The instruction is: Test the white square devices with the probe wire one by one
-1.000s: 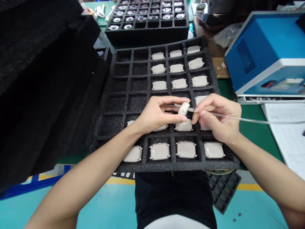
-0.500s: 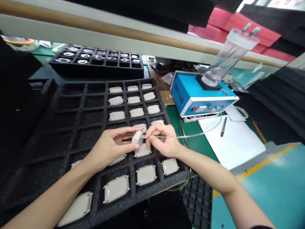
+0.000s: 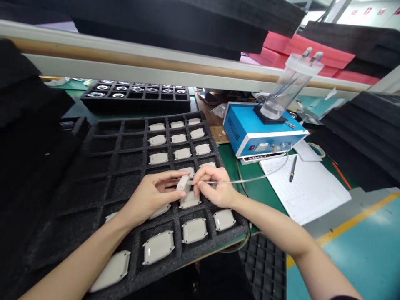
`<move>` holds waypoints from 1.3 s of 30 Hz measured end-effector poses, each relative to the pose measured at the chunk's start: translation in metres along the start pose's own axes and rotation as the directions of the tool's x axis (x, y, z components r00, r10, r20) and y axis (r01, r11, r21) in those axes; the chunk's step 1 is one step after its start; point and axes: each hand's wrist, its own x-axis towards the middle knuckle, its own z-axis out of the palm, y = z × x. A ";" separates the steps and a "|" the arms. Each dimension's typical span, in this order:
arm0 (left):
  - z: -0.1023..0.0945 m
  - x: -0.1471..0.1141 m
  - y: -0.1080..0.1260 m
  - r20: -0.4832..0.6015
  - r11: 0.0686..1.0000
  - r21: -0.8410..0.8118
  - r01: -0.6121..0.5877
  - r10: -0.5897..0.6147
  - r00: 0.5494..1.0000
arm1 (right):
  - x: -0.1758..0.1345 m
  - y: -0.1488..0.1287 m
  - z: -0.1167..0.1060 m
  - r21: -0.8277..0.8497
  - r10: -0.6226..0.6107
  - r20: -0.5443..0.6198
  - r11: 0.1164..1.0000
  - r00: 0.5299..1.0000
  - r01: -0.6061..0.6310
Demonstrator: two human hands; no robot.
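Between the thumb and fingers of my left hand [image 3: 153,196] a beige watch case [image 3: 183,183] is held on edge, tilted. My right hand [image 3: 215,186] pinches the end of a clear thin tube [image 3: 250,180], whose tip touches or nearly touches the case's side. That tube runs back to the front of a blue machine [image 3: 265,125]. Under both hands lies a black foam tray [image 3: 125,162] with square compartments. Several similar beige cases [image 3: 158,246] rest in its right and front compartments. My fingers partly hide the cases right below them.
A clear cylinder [image 3: 281,89] stands on the blue machine. Right of the tray lie lined paper [image 3: 309,191] and a pen [image 3: 293,168]. Behind is another black tray [image 3: 140,102] with ring-like parts. A shelf rail [image 3: 156,68] crosses above. Dark foam stacks [image 3: 365,129] stand right.
The view has shifted slightly, so the whole scene sits a little lower. Both hands keep the same hold, with the tube's tip still at the watch case.
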 end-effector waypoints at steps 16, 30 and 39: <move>0.000 0.001 -0.001 0.020 1.000 -0.022 -0.001 0.001 1.000 | -0.001 0.001 0.000 -0.010 0.025 -0.001 1.000 1.000 -0.025; 0.000 -0.001 0.002 0.018 1.000 -0.005 0.012 -0.012 1.000 | -0.001 0.000 0.000 -0.033 0.024 0.002 0.999 1.000 -0.024; 0.000 -0.002 0.002 0.017 1.000 0.002 0.013 -0.013 1.000 | -0.001 -0.001 0.000 -0.032 0.005 0.001 0.999 1.000 -0.005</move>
